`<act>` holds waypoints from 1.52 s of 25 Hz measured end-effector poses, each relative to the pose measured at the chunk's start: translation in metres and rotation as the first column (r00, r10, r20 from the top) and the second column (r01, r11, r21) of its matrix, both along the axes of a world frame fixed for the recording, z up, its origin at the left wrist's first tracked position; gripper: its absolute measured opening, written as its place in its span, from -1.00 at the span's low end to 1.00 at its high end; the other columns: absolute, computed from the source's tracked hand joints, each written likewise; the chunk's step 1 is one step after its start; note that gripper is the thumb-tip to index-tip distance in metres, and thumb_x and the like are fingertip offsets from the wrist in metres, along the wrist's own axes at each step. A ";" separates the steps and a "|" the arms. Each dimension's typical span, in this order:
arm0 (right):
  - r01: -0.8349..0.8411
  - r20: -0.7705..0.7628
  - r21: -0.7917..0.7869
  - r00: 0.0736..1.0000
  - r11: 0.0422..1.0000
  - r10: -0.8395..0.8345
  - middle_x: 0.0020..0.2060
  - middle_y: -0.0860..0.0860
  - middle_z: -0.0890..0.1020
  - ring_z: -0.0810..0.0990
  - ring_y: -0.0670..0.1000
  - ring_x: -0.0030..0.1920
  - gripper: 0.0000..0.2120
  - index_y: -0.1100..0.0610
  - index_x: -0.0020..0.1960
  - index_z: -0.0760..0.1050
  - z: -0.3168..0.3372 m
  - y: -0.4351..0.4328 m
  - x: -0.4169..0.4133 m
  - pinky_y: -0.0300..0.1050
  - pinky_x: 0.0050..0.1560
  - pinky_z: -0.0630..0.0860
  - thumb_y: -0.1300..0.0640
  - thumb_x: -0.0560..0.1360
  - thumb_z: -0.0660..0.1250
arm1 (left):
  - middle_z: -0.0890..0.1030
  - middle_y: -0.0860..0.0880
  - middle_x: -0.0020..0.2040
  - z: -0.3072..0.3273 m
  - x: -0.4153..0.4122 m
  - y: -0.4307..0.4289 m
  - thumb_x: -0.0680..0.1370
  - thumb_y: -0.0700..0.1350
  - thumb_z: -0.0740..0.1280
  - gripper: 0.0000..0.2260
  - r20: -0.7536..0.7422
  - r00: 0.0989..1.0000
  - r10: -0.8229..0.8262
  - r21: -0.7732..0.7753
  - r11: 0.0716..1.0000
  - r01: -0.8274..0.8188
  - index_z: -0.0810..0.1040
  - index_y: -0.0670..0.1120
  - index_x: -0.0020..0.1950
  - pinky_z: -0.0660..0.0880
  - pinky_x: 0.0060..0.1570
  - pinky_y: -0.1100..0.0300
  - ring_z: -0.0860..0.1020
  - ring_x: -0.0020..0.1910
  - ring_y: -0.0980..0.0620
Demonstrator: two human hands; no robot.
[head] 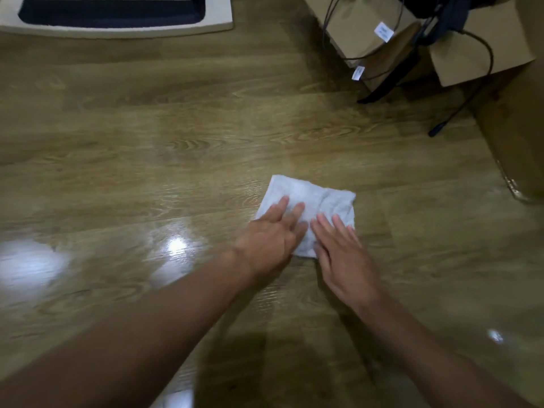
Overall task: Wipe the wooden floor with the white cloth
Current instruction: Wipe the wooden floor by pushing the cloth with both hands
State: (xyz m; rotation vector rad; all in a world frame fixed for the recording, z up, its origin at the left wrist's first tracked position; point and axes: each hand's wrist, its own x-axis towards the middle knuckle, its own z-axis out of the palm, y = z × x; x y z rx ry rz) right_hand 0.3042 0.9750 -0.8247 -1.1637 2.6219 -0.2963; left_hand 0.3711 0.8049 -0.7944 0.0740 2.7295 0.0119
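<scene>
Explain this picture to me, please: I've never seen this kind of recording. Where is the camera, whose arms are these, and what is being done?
There is no machine here. A person wears one wide-angle camera on the head, looking forward and down, so the two bare arms that reach in from the bottom edge are that person's own.

The left hand and the right hand lie side by side with their fingers straight, pressing flat on the white cloth. Neither hand grips it. The cloth lies spread on the wooden floor, which shows bright patches of reflected light.

At the top left is the edge of a rug. At the top right stand cardboard boxes with black cords trailing onto the floor.

The picture is a little blurred, so finer detail cannot be made out.
</scene>
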 end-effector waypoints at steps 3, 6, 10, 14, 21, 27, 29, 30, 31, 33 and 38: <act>0.085 -0.040 0.006 0.996 0.996 -0.085 0.46 0.07 0.33 0.23 0.12 0.49 -0.52 0.15 0.47 0.28 -0.006 0.004 0.010 0.08 0.45 0.21 -0.01 0.60 0.03 | -0.19 -0.19 0.56 -0.026 -0.013 0.002 0.61 -0.08 -0.21 -0.49 -0.107 0.994 -0.015 0.030 0.999 0.018 -0.22 -0.13 0.56 -0.09 0.52 -0.02 -0.17 0.54 -0.19; 0.075 -0.041 0.104 0.997 0.992 -0.071 0.56 -0.01 0.05 -0.04 0.09 0.55 -0.48 0.09 0.56 -0.01 -0.007 -0.030 -0.021 0.12 0.51 0.03 -0.03 0.65 -0.06 | -0.20 -0.20 0.56 -0.033 -0.045 -0.025 0.67 0.03 -0.09 -0.44 -0.115 0.993 -0.005 -0.050 0.999 -0.001 -0.23 -0.22 0.54 -0.14 0.53 0.06 -0.18 0.55 -0.13; 0.068 0.027 0.143 0.997 0.987 -0.072 0.56 -0.04 -0.07 -0.12 0.13 0.55 -0.48 0.08 0.57 -0.11 -0.003 -0.089 -0.068 0.17 0.49 -0.06 0.02 0.66 -0.06 | -0.18 -0.20 0.56 -0.031 -0.090 -0.058 0.68 -0.04 -0.07 -0.46 -0.031 0.993 0.112 -0.032 0.993 -0.113 -0.22 -0.24 0.54 -0.03 0.52 0.02 -0.17 0.55 -0.11; 0.061 0.003 0.067 0.998 0.996 -0.062 0.56 -0.04 -0.01 -0.09 0.12 0.55 -0.46 0.07 0.57 -0.06 -0.009 -0.074 -0.046 0.17 0.50 -0.05 0.05 0.65 0.03 | -0.14 -0.16 0.57 -0.033 -0.061 -0.044 0.68 -0.05 -0.08 -0.50 -0.125 0.977 0.172 -0.001 0.985 -0.174 -0.18 -0.17 0.55 -0.05 0.52 0.00 -0.12 0.55 -0.15; 0.074 0.089 0.094 0.993 0.993 -0.082 0.55 -0.10 0.02 -0.14 0.07 0.55 -0.51 0.03 0.56 -0.01 -0.013 -0.040 0.020 0.16 0.49 -0.09 0.04 0.65 -0.05 | -0.13 -0.14 0.58 -0.036 0.020 -0.023 0.64 -0.01 -0.22 -0.50 -0.171 0.981 0.090 0.072 0.994 -0.078 -0.19 -0.11 0.56 -0.10 0.53 0.03 -0.12 0.55 -0.13; -0.004 0.057 0.072 0.998 0.997 0.000 0.56 -0.07 0.03 -0.06 0.11 0.55 -0.53 0.03 0.56 0.01 -0.005 -0.107 -0.064 0.20 0.46 -0.03 0.02 0.67 -0.06 | -0.14 -0.21 0.56 -0.024 -0.062 -0.063 0.67 -0.09 0.01 -0.46 -0.024 0.965 0.263 -0.008 0.965 -0.263 -0.18 -0.19 0.55 0.01 0.51 -0.02 -0.11 0.55 -0.19; -0.020 0.054 0.052 0.998 0.998 0.017 0.55 -0.06 0.06 -0.03 0.10 0.55 -0.54 0.03 0.55 0.05 -0.003 -0.087 -0.061 0.17 0.47 -0.01 0.01 0.67 -0.05 | -0.13 -0.24 0.56 -0.017 -0.057 -0.048 0.68 -0.10 -0.04 -0.49 -0.004 0.971 0.239 -0.021 0.971 -0.239 -0.18 -0.20 0.55 0.01 0.50 -0.05 -0.09 0.54 -0.25; -0.014 0.040 0.041 0.999 0.999 0.012 0.55 -0.06 0.09 -0.01 0.08 0.55 -0.54 0.03 0.54 0.08 -0.004 -0.065 -0.049 0.15 0.47 0.01 0.02 0.66 -0.03 | -0.13 -0.25 0.56 -0.017 -0.046 -0.031 0.67 -0.10 -0.05 -0.49 -0.017 0.979 0.203 -0.016 0.979 -0.203 -0.18 -0.20 0.55 0.00 0.50 -0.07 -0.09 0.53 -0.27; 0.001 0.014 0.036 1.000 0.999 -0.001 0.54 -0.05 0.13 0.02 0.07 0.54 -0.55 0.03 0.53 0.12 -0.006 -0.036 -0.030 0.13 0.48 0.04 0.02 0.66 -0.02 | -0.13 -0.27 0.55 -0.019 -0.029 -0.009 0.67 -0.11 -0.05 -0.48 -0.045 0.987 0.154 0.001 0.988 -0.154 -0.19 -0.20 0.55 -0.01 0.50 -0.10 -0.10 0.53 -0.29; 0.029 -0.053 0.039 0.998 0.999 -0.027 0.49 -0.02 0.28 0.13 0.07 0.52 -0.57 0.07 0.49 0.23 -0.008 0.018 0.016 0.13 0.46 0.15 0.02 0.65 -0.04 | -0.14 -0.29 0.54 -0.025 0.009 0.036 0.65 -0.12 -0.06 -0.48 -0.095 0.995 0.039 0.048 0.998 -0.034 -0.20 -0.23 0.54 -0.08 0.48 -0.16 -0.13 0.52 -0.33; 0.067 -0.040 0.079 0.997 0.995 -0.064 0.48 0.00 0.30 0.19 0.16 0.50 -0.53 0.09 0.49 0.24 -0.007 0.030 0.029 0.20 0.41 0.17 0.02 0.62 -0.07 | -0.15 -0.35 0.53 -0.029 0.016 0.047 0.59 -0.14 -0.28 -0.49 -0.084 0.992 -0.098 -0.013 0.995 0.098 -0.23 -0.31 0.51 -0.10 0.49 -0.16 -0.16 0.51 -0.35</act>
